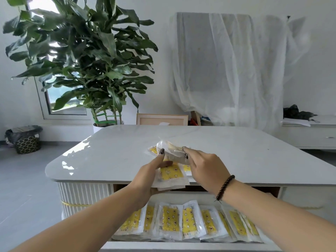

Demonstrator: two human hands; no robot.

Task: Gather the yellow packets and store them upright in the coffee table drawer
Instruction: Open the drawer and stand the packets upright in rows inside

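A small stack of yellow packets (pixel 171 174) in clear wrappers rests in my left hand (pixel 152 176) at the front edge of the white coffee table (pixel 112 155). My right hand (pixel 205 168) pinches another packet (pixel 172 151) above the stack, its pale back turned up. One more yellow packet (pixel 152 150) lies flat on the tabletop behind my fingers. Below my arms the drawer (pixel 181 245) stands pulled out, holding a row of several yellow packets (pixel 189 222) leaning upright side by side.
A tall potted plant (pixel 85 57) stands behind the table's far left corner. A patterned bin (pixel 27 140) sits on the floor at left. A white-draped object (pixel 232 70) and a low white cabinet (pixel 312 135) are at the back right.
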